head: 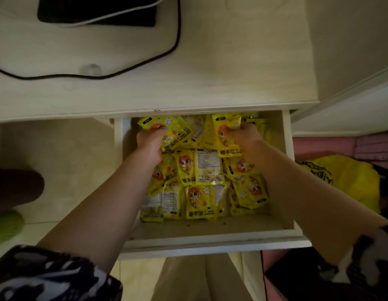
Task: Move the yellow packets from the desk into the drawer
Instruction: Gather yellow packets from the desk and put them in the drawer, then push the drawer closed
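I see left hand (pixel 150 141) gripping yellow packets (pixel 169 131) at the drawer's (pixel 212 242) back-left, right hand (pixel 246 137) clutching another packet (pixel 226 135) back-right, loose packets (pixel 200 187) filling the middle, bare strip along the front edge, desk (pixel 210 79) above.

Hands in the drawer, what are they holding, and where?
Each grips a yellow packet: left hand near its top, right hand at its right edge.

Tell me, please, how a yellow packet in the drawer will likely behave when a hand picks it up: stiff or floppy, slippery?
Probably floppy: the yellow packet that the left hand holds looks creased and bent. Likely light, since the right hand lifts its packet by one edge. The glossy wrappers may slip; the pile in the drawer lies overlapped and crooked.
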The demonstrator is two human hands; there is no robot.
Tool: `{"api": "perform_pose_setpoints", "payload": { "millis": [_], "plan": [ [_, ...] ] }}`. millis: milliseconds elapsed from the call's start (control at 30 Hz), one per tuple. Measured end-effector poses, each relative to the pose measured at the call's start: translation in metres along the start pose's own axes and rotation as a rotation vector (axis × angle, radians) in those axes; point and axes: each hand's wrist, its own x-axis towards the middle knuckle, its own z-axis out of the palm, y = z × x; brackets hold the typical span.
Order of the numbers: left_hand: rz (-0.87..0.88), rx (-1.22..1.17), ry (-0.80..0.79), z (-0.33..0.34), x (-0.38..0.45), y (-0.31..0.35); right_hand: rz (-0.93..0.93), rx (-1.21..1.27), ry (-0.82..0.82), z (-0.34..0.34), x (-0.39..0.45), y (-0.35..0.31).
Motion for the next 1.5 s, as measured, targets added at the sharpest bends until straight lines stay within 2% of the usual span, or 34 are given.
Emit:
{"api": "perform_pose_setpoints", "payload": {
  "millis": [300, 433, 633, 833, 1233, 1367, 1500],
  "plan": [
    [0.166, 0.320, 0.041, -0.030, -0.003, -0.010, 0.017, -0.105, 0.120, -0.019, -0.012, 0.028],
    [0.188, 0.433, -0.017, -0.043, -0.016, -0.010, 0.019, -0.185, 0.211, -0.026, -0.027, 0.032],
    [0.217, 0.512, -0.132, -0.060, -0.042, -0.016, -0.022, -0.252, 0.219, -0.032, -0.063, 0.035],
    [0.286, 0.476, -0.257, -0.077, -0.076, -0.030, -0.086, -0.156, 0.182, -0.031, -0.106, 0.051],
    [0.264, 0.246, -0.238, -0.111, -0.186, -0.109, -0.252, -0.054, 0.003, -0.039, -0.193, 0.139],
    [0.194, 0.159, -0.189, -0.121, -0.211, -0.150, -0.209, 0.080, -0.064, -0.046, -0.213, 0.174],
    [0.032, -0.013, -0.145, -0.131, -0.224, -0.181, -0.090, 0.264, -0.018, -0.051, -0.222, 0.196]
  ]
}}
